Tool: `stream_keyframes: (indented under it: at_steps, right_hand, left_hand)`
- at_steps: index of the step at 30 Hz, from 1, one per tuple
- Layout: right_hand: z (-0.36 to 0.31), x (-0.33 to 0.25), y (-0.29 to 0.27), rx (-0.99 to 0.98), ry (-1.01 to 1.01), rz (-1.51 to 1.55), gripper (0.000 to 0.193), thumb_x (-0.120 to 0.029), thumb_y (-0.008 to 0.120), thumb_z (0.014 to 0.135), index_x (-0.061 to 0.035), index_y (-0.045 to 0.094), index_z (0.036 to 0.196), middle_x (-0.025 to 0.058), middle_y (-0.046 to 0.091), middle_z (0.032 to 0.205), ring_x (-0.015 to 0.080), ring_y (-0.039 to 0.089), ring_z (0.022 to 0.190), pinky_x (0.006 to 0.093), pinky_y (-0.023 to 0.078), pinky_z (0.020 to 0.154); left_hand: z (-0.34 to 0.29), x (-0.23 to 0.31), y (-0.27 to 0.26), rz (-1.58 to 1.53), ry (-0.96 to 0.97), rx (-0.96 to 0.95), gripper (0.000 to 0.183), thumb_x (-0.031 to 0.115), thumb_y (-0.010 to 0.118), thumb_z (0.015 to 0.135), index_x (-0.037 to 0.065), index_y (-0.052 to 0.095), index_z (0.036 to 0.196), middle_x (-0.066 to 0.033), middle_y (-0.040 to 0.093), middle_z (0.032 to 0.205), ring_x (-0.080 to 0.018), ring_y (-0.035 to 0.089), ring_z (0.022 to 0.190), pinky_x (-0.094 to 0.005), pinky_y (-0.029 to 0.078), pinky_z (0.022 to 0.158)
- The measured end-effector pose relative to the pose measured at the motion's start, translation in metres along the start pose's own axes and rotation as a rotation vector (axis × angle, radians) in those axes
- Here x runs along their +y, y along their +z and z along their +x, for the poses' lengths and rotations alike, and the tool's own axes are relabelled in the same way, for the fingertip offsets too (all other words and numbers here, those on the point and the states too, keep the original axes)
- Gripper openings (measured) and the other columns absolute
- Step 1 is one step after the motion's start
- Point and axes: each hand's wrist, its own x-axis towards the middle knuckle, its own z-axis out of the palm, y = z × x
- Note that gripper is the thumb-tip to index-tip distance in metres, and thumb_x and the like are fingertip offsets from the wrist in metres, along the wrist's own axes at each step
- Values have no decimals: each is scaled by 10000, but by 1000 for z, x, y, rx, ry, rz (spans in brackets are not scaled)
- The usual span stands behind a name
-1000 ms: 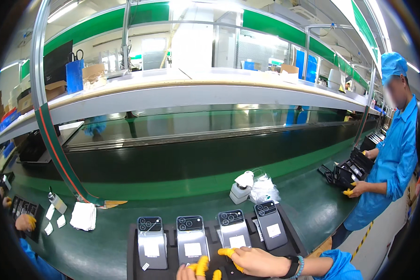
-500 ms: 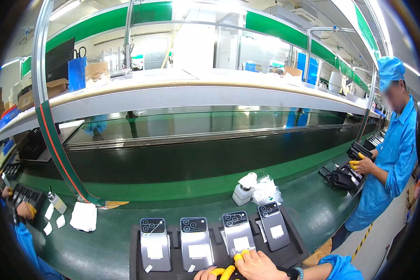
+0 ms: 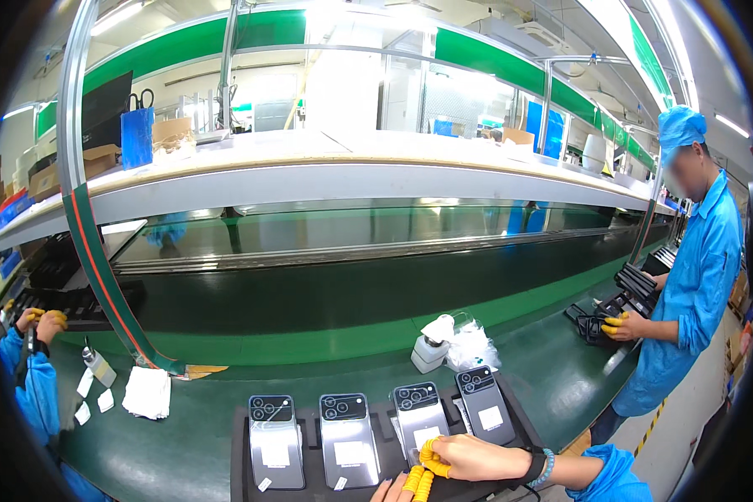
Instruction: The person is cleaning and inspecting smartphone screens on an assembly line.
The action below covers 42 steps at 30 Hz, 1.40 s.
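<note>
Four yellow-tipped digits aside, my right hand (image 3: 481, 459) is closed in a pinch, yellow finger covers on its fingertips, over the lower end of the third phone (image 3: 422, 416). A small clear piece seems to be at its fingertips, too blurred to name. My left hand (image 3: 396, 489) comes in at the lower edge, fingers close together beside the right; what they hold is cut off. In a black tray (image 3: 241, 448) lie several dark phones, camera ends away from me: one phone (image 3: 276, 431) far left, another phone (image 3: 349, 429) beside it, and a tilted phone (image 3: 487, 403) at right.
Beyond the tray stand a white bottle (image 3: 429, 351) and a crumpled clear plastic bag (image 3: 474, 347). White cloths (image 3: 147, 393) and a small bottle (image 3: 99, 366) lie left. A co-worker (image 3: 690, 276) at right handles black pieces; another's gloved hands (image 3: 46, 322) show left. A metal post (image 3: 100, 268) rises left.
My right hand has lifted slightly up and moved right, its fingers curling tighter. My left fingers have shifted right. The left co-worker's hands have moved up and come together.
</note>
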Motion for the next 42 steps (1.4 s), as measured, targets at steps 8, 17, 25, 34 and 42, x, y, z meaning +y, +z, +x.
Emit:
stream_keyframes:
  at_steps: [8,17,25,34,42]
  right_hand:
    - [-6,3,-16,212,-86,-256,264,16,572,719,34,494,971,213,539,865,381,559,850,421,469,738]
    - [25,45,-72,703,35,-637,185,5,561,712,36,534,892,191,544,839,346,547,816,401,477,714]
    - [13,12,-100,1036,-40,-465,171,39,627,712,18,557,867,170,553,807,348,556,754,404,471,672]
    - [27,-4,-107,972,-62,-160,147,17,650,731,18,580,861,133,603,781,238,616,667,306,498,604]
    - [53,-48,-93,1132,-321,-701,222,2,617,676,56,563,885,146,536,768,303,547,727,362,486,687]
  left_hand:
    - [5,6,5,-2,-39,-16,601,429,596,817,-22,518,1206,-158,526,1232,-301,511,1108,-363,415,927]
    - [1,2,4,19,-34,-5,585,430,579,825,-9,528,1208,-151,521,1242,-300,511,1102,-357,420,919]
    - [-5,-17,-43,30,-137,178,510,336,664,782,27,541,1169,-176,548,1138,-339,499,1080,-441,381,919]
    - [-94,-138,-84,-474,-805,419,510,199,554,912,-18,380,1340,-195,453,1323,-272,425,1227,-350,329,1013]
    - [-80,-101,-95,-852,-814,382,585,202,563,902,18,309,1396,-155,412,1365,-228,382,1248,-300,269,1047]
